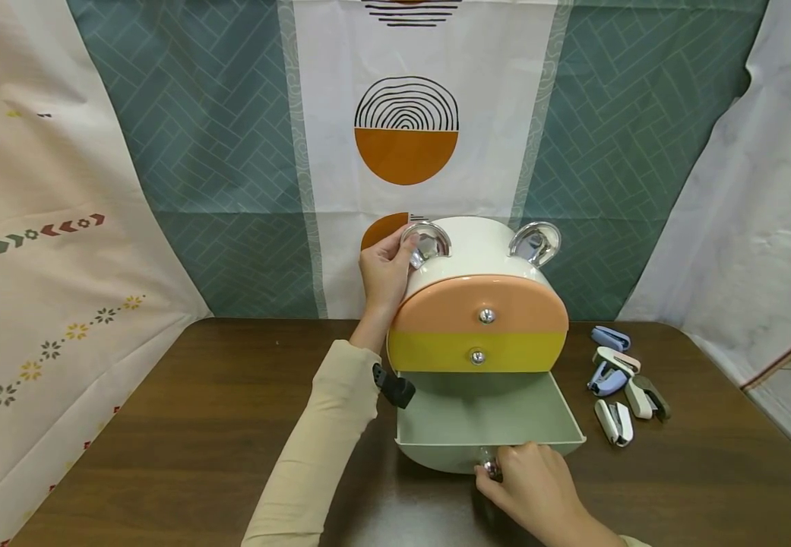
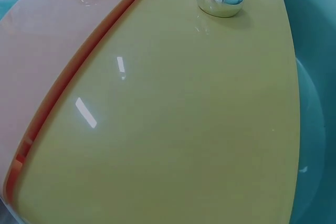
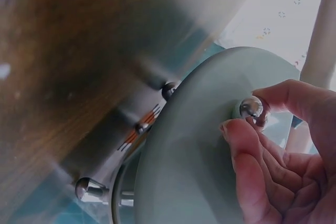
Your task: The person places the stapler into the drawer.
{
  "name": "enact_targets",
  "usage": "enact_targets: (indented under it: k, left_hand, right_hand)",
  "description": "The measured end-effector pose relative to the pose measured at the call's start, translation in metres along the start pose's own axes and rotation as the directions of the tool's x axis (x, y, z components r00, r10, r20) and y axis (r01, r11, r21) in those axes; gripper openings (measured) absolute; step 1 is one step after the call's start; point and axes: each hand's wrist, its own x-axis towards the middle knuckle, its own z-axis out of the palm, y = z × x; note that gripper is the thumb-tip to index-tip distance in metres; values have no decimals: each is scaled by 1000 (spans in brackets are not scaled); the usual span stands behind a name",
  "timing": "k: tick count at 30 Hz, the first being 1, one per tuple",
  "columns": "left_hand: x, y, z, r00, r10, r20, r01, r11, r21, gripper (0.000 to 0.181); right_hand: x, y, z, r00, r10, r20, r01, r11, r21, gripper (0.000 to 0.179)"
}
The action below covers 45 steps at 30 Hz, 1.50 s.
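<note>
A small rounded desktop drawer cabinet [image 1: 477, 241] in white stands on the table, with two shiny silver ears on top. My left hand [image 1: 383, 275] holds its left ear [image 1: 434, 240] between thumb and fingers. The orange drawer [image 1: 436, 308] and, below it, the yellow drawer [image 1: 429, 352] are closed, each with a round silver knob. The bottom green drawer [image 1: 484, 406] is pulled far out, and its inside looks bare. At its front, my right hand [image 1: 539, 486] pinches the silver knob [image 3: 251, 107]. The left wrist view shows the yellow front [image 2: 173, 124] close up, the left hand out of sight.
Right of the cabinet lie several small staplers: a blue one [image 1: 610, 338] at the back, a white one [image 1: 614, 423] in front, others between them. The brown wooden table [image 1: 231, 425] extends to the left. Patterned cloth [image 1: 217, 152] hangs behind and at both sides.
</note>
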Motion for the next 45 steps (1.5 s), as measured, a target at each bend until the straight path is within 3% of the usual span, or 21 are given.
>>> enact_targets:
  k: [7,19,23,28,33,37,39,42,45]
  left_hand:
    - [0,-1,-1,1000,-3,-4,3,1000,22,26]
    - [-1,0,2,1000,-12,-4,12,1000,26,25]
    - [-2,0,2,1000,-20,3,19,1000,15,26]
    - [-4,0,3,999,-29,15,29,1000,7,28]
    - [-3,1,3,1000,-14,11,14,1000,6,28]
    - [-2,1,2,1000,-7,10,7,1000,7,28]
    - [-2,0,2,1000,-4,12,4,1000,9,28]
    - [-2,0,2,1000,3,11,-3,1000,10,27]
    - [-2,0,1,1000,7,9,-7,1000,10,27]
  right_hand:
    - [-4,-2,-2,1000,-14,-14,14,1000,-2,50]
    - [-7,-2,-2,999,-11,44,11,1000,9,50]
    - [-8,6,-5,988,-1,153,-20,991,136,40]
    - [-14,29,-12,968,-50,245,-33,946,323,20]
    - [-25,57,-23,953,-82,290,-36,925,379,20]
    - [-33,79,-28,969,-80,234,-11,931,366,17]
    - [-35,89,-30,976,-38,214,-40,936,349,14]
    - [-37,104,-29,994,21,104,-53,948,313,13]
    - [-36,120,-27,997,74,36,-81,956,282,19]
